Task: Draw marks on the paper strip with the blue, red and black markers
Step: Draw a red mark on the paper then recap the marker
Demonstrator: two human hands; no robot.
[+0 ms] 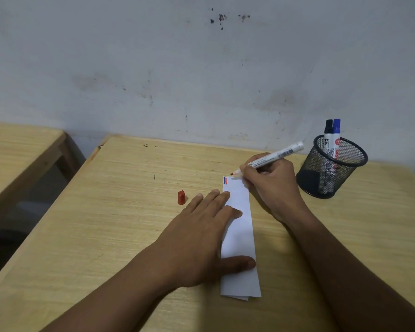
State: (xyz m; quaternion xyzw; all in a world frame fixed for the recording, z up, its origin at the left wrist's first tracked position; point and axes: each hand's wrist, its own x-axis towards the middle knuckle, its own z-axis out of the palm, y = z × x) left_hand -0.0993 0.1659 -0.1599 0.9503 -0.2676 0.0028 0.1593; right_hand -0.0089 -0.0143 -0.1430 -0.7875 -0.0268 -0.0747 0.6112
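A white folded paper strip [239, 238] lies lengthwise on the wooden table [120, 212]. A short blue mark and a short red mark [225, 180] sit side by side at its far left corner. My left hand [201, 226] lies flat on the strip's left edge, fingers spread. My right hand [271, 185] grips the uncapped red marker [271, 158], whose tip hovers just above the strip's far edge near the marks. Its red cap [181, 197] lies on the table left of my left hand. The black marker [328, 133] and blue marker [336, 133] stand capped in the mesh cup.
A black mesh pen cup [331, 168] stands at the back right of the table, close to my right hand. A stained white wall [201, 68] runs along the table's far edge. A second wooden table [17, 152] stands to the left across a gap.
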